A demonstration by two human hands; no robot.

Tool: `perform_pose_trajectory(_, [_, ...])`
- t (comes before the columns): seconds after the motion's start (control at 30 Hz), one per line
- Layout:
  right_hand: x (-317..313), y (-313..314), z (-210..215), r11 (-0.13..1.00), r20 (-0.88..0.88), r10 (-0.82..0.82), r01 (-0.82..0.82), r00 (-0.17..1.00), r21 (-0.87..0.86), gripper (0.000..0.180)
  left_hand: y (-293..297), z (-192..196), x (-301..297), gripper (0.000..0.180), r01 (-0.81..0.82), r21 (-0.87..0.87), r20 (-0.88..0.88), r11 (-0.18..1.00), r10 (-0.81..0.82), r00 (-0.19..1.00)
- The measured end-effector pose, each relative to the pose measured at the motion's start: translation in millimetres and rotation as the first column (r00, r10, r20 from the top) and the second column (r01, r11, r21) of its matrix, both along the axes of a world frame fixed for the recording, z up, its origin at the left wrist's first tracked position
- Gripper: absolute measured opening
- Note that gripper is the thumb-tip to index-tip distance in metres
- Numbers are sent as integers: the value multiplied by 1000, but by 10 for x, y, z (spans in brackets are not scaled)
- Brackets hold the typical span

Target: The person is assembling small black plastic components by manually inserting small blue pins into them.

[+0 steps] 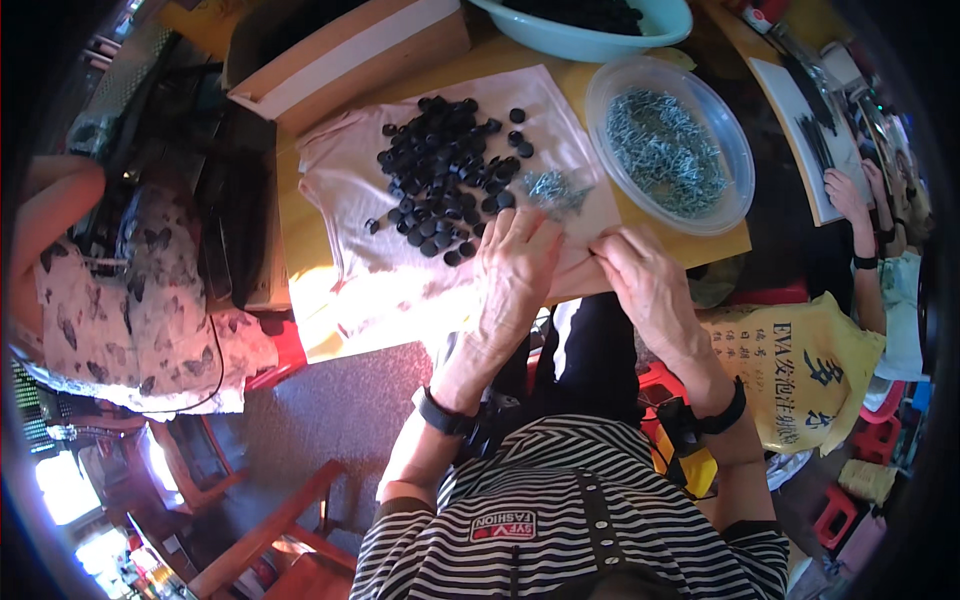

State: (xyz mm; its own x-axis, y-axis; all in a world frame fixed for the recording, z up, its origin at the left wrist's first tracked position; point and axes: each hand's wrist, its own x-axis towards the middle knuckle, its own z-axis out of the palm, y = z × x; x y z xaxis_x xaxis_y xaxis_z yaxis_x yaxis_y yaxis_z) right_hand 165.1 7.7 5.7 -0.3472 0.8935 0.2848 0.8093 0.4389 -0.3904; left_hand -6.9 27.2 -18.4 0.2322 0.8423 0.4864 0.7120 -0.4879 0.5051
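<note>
A pale pink cloth point(350, 200) lies on the table in front of me, bearing a heap of small black round caps point(435, 165). Right of the heap is a small pile of silvery screws point(553, 188). My left hand point(517, 265) rests at the cloth's near side, just below the screws, its fingers bent and pressed together; what they hold, if anything, is hidden. At the cloth's near right edge, my right hand point(645, 285) is closed in a pinch, thumb against fingers. Whatever lies between those fingertips is too small to make out.
A round clear plastic tub point(740, 190) of screws stands right of the cloth. Behind are a cardboard box point(350, 60) and a light blue basin point(560, 40) with black pieces. People sit on both sides; one person's hand point(845, 195) shows at right. A yellow sack point(790, 370) sits below.
</note>
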Motion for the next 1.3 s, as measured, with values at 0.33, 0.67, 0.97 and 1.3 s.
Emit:
perform_pose_trajectory(0.33, [8, 41, 3, 998, -43, 37, -39, 998, -44, 17, -34, 31, -227, 12, 212, -388, 776, 897, 194, 600])
perform_pose_trajectory(0.67, [-69, -30, 177, 744, -829, -411, -386, 379, -545, 22, -284, 109, -156, 13, 584, -243, 950, 775, 312, -19])
perform_pose_trajectory(0.97, [-104, -103, 169, 585, -798, -596, -630, 92, -510, 27, -416, 149, 2, 10, 591, -232, 955, 772, 296, -12])
perform_pose_trajectory(1.3, [-234, -156, 277, 852, -918, -265, -375, 294, -366, 26, -461, 81, -66, 11, 566, -193, 951, 802, 294, -92])
